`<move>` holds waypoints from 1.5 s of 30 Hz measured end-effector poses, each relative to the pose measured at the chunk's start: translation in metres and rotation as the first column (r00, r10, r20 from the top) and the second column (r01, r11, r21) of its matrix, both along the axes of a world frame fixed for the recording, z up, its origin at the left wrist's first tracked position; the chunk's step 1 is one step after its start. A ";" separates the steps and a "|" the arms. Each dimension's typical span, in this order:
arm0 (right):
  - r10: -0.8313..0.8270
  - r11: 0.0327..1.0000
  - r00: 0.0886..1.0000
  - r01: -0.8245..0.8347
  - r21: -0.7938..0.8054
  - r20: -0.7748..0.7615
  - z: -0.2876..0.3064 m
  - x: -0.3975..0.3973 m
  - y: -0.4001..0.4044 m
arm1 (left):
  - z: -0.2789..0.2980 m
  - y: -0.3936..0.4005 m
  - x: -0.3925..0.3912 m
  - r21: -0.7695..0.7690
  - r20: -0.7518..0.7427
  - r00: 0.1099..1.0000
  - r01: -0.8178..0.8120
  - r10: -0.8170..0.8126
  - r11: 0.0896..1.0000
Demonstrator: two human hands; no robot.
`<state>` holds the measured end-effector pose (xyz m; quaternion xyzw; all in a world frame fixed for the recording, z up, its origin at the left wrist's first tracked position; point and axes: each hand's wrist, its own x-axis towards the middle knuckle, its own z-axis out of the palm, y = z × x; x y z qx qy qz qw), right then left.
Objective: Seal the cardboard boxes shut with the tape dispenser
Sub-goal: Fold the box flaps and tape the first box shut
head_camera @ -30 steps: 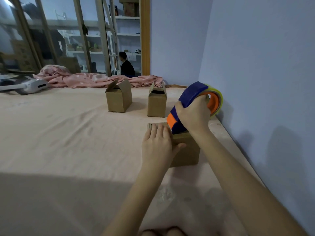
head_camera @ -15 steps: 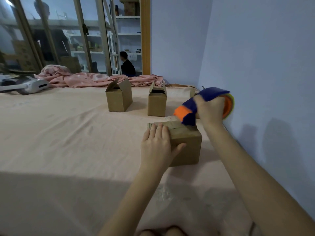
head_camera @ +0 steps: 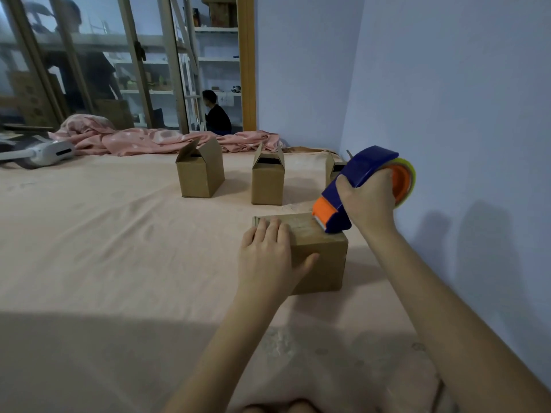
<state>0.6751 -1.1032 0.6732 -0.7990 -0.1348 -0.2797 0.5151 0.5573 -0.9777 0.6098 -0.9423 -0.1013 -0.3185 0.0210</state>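
Head view. The near cardboard box [head_camera: 316,254] sits on the pink-sheeted bed [head_camera: 104,234], close to the right wall, flaps down. The left hand [head_camera: 267,260] lies flat on its top and near face, fingers straight, thumb spread along the front. The right hand [head_camera: 368,201] has its grip curled round the tape dispenser [head_camera: 348,201], whose orange nose touches the box top at its right end.

Judgement: the step in hand is laying tape along the top seam. To do it well, keep the nose pressed down, draw along the seam in one steady pull, and hold the flaps level with the flat hand.

Three further boxes [head_camera: 199,174] stand beyond, flaps up, untaped.

Against the frame half a second earlier, the dispenser has come down from above the box's far right corner onto the top; the left hand is unchanged.
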 end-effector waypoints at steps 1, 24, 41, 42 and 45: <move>-0.012 0.998 0.999 0.014 -0.056 0.039 0.002 -0.001 0.002 | 0.004 0.000 0.001 -0.008 -0.035 0.999 -0.009 0.009 1.000; 0.100 0.980 0.990 -0.081 0.179 -0.098 -0.006 -0.009 0.029 | 0.013 0.023 0.013 -0.043 -0.247 0.967 0.054 -0.063 0.998; 0.180 0.789 0.951 0.012 0.614 -0.250 -0.013 0.001 0.038 | 0.010 0.039 0.000 -0.058 -0.206 0.977 0.051 -0.062 0.997; 0.162 0.768 0.954 0.040 0.640 -0.254 -0.011 0.003 0.031 | 0.010 0.039 0.000 -0.058 -0.206 0.976 0.054 -0.065 0.997; 0.074 0.761 0.970 0.096 0.642 -0.233 -0.005 0.012 -0.004 | 0.010 0.039 -0.002 -0.046 -0.208 0.976 0.062 -0.070 0.997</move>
